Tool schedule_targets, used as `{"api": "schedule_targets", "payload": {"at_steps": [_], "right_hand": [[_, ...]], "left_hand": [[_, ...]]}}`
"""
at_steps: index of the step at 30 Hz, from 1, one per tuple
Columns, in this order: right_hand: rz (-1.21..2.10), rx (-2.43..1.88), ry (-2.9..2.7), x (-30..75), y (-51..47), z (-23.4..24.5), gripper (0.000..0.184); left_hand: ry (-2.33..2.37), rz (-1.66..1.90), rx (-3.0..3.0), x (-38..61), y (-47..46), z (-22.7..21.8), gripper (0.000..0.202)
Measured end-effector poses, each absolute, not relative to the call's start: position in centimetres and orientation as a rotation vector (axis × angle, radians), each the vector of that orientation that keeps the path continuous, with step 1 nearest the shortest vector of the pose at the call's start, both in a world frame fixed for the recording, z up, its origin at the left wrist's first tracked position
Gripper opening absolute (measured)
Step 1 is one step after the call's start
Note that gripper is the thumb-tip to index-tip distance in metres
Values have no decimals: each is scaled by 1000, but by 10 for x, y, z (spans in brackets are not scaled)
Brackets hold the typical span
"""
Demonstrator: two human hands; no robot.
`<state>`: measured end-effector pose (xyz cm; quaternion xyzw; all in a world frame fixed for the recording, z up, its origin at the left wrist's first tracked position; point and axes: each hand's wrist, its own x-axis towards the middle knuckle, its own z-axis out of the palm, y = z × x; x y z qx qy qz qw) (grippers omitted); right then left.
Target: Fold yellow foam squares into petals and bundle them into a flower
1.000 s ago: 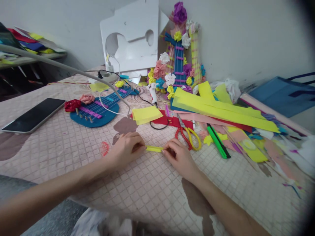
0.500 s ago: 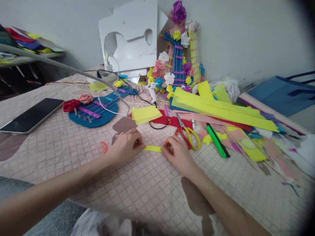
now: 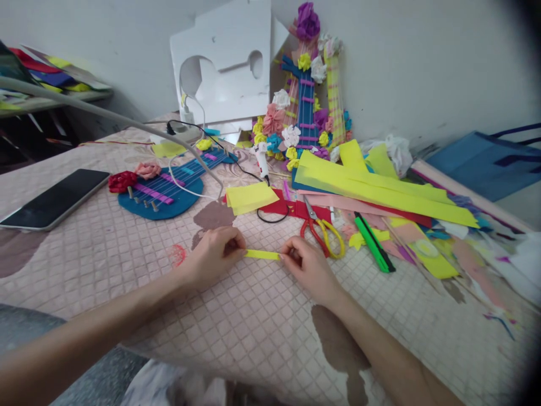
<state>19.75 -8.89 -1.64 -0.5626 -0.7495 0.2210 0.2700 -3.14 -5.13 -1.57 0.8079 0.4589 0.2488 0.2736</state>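
Running crosswise over the tablecloth [image 3: 236,327], the yellow strip [image 3: 262,255] is pinched at one end by the left hand [image 3: 216,249] and at the other by the right hand [image 3: 310,268], neither being nearer.

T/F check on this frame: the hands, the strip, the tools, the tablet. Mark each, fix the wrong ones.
1. The left hand and right hand hold opposite ends of a yellow strip. True.
2. The scissors are in the left hand. False: they lie on the table, beyond the right hand.
3. The green cutter lies to the right of the scissors. True.
4. The tablet has a brightly lit screen. False: its screen is dark.
5. The blue paper guitar lying on the table has a red flower on it. True.
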Motion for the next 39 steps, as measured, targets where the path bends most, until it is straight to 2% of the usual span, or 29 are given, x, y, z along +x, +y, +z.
{"api": "schedule_targets", "payload": {"at_steps": [10,13,16,21,22,26,27,30,31,33,39], "right_hand": [[631,-1378,-2032,197,-94,-14,11],[634,-1346,-2049,198,-97,-12,12],[646,-1318,-2062,198,-99,-8,13],[627,-1331,-1999,197,-101,-3,11],[606,-1354,-1960,197,-102,-2,12],[600,-1375,-1856,194,-103,0,43],[654,-1361,-1855,193,-103,1,40],[858,-1354,-1848,192,-101,0,11],[897,-1364,-1843,192,-101,0,8],[917,-1378,-1827,194,-100,-1,12],[1004,-1367,-1732,202,-99,-3,9]], "left_hand": [[1206,596,2186,-38,-53,-8,13],[1153,660,2239,-33,-56,2,11],[1064,693,2286,-19,-59,9,18],[1107,581,2200,0,-60,15,11],[1135,565,2156,2,-59,16,12],[1128,555,2028,1,-60,19,15],[1116,553,2019,2,-61,19,15],[1128,557,2021,3,-64,21,14],[1133,559,2018,4,-66,22,14],[1126,559,1996,5,-67,21,15],[1151,538,1940,1,-63,14,18]]}}
